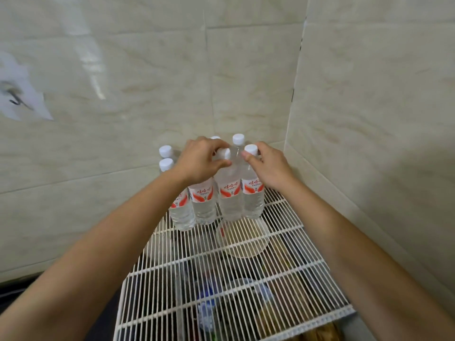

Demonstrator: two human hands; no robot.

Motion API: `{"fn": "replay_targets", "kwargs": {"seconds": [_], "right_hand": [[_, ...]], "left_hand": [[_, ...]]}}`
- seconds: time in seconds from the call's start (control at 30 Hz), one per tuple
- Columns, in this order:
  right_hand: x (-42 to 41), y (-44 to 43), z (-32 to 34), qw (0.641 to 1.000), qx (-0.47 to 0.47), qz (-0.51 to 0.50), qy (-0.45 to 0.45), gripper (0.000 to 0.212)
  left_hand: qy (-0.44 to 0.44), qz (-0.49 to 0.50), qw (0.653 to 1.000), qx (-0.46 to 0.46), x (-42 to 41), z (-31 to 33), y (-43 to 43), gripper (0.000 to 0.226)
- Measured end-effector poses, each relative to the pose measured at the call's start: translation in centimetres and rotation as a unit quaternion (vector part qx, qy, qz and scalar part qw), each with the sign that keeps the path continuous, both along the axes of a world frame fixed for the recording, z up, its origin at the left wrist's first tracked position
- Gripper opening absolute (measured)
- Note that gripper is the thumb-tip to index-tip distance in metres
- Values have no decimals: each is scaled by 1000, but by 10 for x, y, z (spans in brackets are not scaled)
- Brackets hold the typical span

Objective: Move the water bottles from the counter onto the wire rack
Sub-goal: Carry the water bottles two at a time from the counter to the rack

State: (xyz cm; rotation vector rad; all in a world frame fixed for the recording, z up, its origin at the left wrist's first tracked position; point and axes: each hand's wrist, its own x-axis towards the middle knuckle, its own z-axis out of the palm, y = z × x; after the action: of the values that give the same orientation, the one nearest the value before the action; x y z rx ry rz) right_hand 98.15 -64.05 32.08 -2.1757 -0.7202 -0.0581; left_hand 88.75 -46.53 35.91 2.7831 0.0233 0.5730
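On the wire rack (246,279) — bottle necks (227,163) inside both hands' (199,161) grasp

Pale marbled wall tiles (152,70) are seen all around, meeting in a corner at the back right, with a shiny glare streak on the left wall. A torn bit of white paper (22,94) with a dark scribble is stuck on the far left, pretty blurred so nothing can be read. Lower down, a round clear lid-like thing (242,238) and some dark jumbled items with something blue (209,303) can be made out, too blurry to be named.
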Motion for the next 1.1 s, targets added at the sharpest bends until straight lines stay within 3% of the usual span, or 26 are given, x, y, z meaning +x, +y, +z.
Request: {"fn": "replay_targets", "kwargs": {"seconds": [0.17, 0.57, 0.7, 0.77, 0.9, 1.0, 1.1], "right_hand": [[10, 25, -7, 1000, 17, -5, -2, 38], [13, 16, -16, 1000, 20, 2, -13, 40], [7, 12, -10, 1000, 7, 11, -25, 70], [1, 13, -1, 997, 44, -8, -65, 82], [-23, 34, 14, 967, 118, 15, -225, 69], [-53, 70, 6, 935, 139, 77, -316, 62], [-102, 110, -12, 922, 142, 158, -325, 62]], "left_hand": [[3, 31, 998, -50, 11, -16, 12, 37], [-9, 43, 999, -29, 14, -21, 12, 45], [-15, 28, 999, 27, -3, -20, 16, 59], [-82, 64, 995, 10, -19, -13, 21, 59], [-220, 186, 957, 36, -79, -9, 42, 53], [-210, 285, 932, 81, -143, -18, 57, 58], [-163, 374, 902, 138, -216, -35, 68, 60]]}}
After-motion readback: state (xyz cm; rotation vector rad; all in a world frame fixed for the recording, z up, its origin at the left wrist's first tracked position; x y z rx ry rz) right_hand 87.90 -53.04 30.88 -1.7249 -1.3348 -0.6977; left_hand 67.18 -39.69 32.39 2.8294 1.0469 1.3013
